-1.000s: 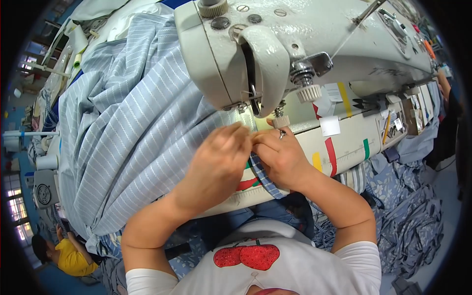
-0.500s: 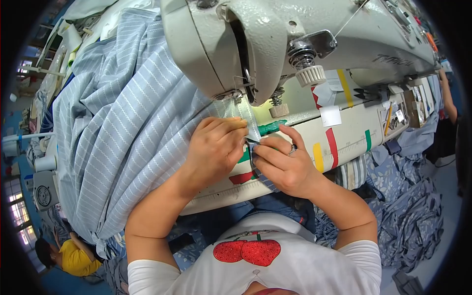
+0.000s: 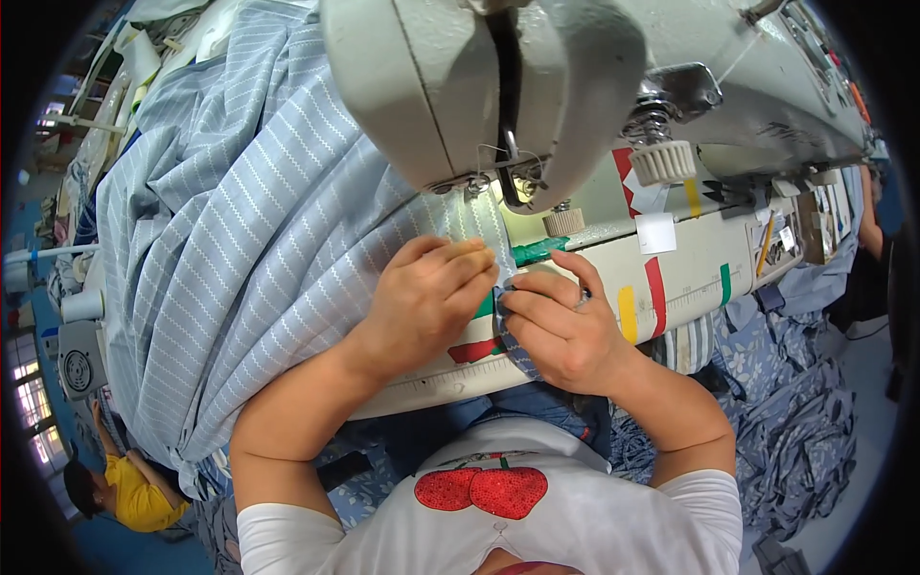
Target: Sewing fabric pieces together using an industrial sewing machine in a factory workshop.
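Observation:
A large light blue fabric with white stripes (image 3: 259,220) is heaped over the left of the sewing table and runs under the head of a grey-white sewing machine (image 3: 412,86). Just in front of the needle area, my left hand (image 3: 426,302) is closed on the fabric's edge, fingertips bunched together. Close beside it, my right hand (image 3: 570,331) pinches the same edge, its index finger raised and a ring on one finger. Part of the edge between the hands is hidden by my fingers. A narrow strip of the fabric hangs below my right hand over the table's front.
The table edge (image 3: 431,388) carries a ruler scale and red, yellow and green tape. Green tape (image 3: 539,251) lies by the machine bed. A pencil (image 3: 764,244) rests in a tray at right. Patterned blue cloth (image 3: 795,412) is piled below. Another person in yellow (image 3: 142,494) is at lower left.
The machine appears larger and lower as the view has shifted. The fabric edge by the needle, earlier lifted and folded between my fingers, now lies flatter. Both hands still pinch it.

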Motion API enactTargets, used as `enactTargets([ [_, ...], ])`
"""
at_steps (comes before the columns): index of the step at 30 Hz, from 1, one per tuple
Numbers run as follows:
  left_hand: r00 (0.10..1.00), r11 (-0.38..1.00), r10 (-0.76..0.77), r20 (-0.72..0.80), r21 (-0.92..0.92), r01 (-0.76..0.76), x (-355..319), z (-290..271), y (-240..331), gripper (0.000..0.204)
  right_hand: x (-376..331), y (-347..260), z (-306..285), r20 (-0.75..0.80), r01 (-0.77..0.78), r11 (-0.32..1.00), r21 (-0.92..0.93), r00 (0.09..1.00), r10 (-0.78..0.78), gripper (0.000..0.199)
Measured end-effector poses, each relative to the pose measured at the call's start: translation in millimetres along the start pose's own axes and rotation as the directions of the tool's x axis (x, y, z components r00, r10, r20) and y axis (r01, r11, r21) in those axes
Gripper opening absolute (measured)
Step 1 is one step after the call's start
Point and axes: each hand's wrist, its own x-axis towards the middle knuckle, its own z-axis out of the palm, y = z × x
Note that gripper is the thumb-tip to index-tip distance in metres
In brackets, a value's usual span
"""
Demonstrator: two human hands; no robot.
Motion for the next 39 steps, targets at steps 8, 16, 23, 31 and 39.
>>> enactTargets([
  [8,0.999,0.998,0.036,0.01,-0.047,-0.036,-6,2,0,0.028,0,1,8,-0.013,-0.088,0.993,-0.084,0.996,0.087,0.026],
  [16,0.998,0.998,0.057,-0.008,-0.041,-0.057,-2,2,-5,0.028,3,4,7,0.028,-0.104,0.99,-0.094,0.994,0.107,0.03],
  [23,0.999,1.0,0.021,-0.036,0.005,-0.021,9,6,-21,0.028,15,7,6,0.066,-0.166,0.982,-0.09,0.983,0.172,0.033],
  [31,0.997,0.999,0.046,-0.066,0.014,-0.046,16,1,-30,0.029,22,11,6,0.092,-0.194,0.977,-0.084,0.975,0.202,0.037],
  [39,0.997,0.999,0.049,-0.065,0.001,-0.049,16,2,-37,0.026,22,11,5,0.108,-0.196,0.977,-0.085,0.973,0.205,0.037],
])
